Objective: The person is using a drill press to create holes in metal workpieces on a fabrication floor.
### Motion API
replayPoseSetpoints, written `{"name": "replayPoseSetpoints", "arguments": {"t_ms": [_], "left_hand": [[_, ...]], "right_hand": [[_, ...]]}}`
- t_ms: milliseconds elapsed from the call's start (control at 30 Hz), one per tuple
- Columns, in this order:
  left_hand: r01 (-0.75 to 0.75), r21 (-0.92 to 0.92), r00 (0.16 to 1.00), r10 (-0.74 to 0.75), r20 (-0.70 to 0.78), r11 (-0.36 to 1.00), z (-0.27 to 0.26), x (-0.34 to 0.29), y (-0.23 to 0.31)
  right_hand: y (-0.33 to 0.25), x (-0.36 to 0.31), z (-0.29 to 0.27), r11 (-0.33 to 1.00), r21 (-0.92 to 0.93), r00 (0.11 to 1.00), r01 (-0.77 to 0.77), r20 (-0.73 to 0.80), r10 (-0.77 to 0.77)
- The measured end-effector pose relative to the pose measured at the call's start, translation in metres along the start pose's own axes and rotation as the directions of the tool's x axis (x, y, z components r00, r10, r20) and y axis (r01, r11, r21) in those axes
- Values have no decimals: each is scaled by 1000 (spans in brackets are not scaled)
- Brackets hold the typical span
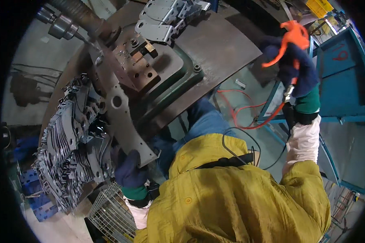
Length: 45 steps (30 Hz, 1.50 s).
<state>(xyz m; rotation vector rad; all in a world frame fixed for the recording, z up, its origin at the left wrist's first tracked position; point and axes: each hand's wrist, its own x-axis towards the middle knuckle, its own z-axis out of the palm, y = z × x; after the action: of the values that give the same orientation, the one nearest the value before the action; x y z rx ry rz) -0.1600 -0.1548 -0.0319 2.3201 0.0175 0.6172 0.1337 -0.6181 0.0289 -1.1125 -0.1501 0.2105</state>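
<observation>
My left hand (130,169), in a dark blue glove with a green cuff, grips the near end of a long flat grey metal plate (127,121). The plate has a large round hole and reaches up to the steel fixture block (147,77), under the drill. My right hand (297,67), gloved the same way, is raised at the right, away from the plate. Its fingers are wrapped round an orange air blow gun (296,35), whose red hose (267,120) hangs from a metal coupling below the hand.
A drill chuck (63,26) points at the fixture from the upper left. Stacked metal plates (65,137) stand left of the plate; more finished-looking plates (160,22) lie at the table's far side. A blue metal frame (344,77) stands right, a wire basket (111,212) lower left.
</observation>
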Motion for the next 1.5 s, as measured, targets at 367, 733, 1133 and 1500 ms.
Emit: {"name": "replayPoseSetpoints", "arguments": {"t_ms": [367, 733, 1133, 1500], "left_hand": [[392, -760, 709, -696, -110, 519, -10, -31, 3], [136, -985, 523, -852, -17, 103, -24, -35, 9], [268, -417, 866, -407, -291, 869, -7, -46, -8], [332, -230, 897, -382, -223, 915, -2, -49, -22]], "right_hand": [[-31, 3, -51, 822, -495, 950, 283, 261, -170], [-1, -24, 130, 531, -841, 921, 103, 283, 269], [-20, -33, 205, 479, -786, 706, 391, 590, 392], [-18, 21, 229, 376, -911, 679, 170, 385, 626]]}}
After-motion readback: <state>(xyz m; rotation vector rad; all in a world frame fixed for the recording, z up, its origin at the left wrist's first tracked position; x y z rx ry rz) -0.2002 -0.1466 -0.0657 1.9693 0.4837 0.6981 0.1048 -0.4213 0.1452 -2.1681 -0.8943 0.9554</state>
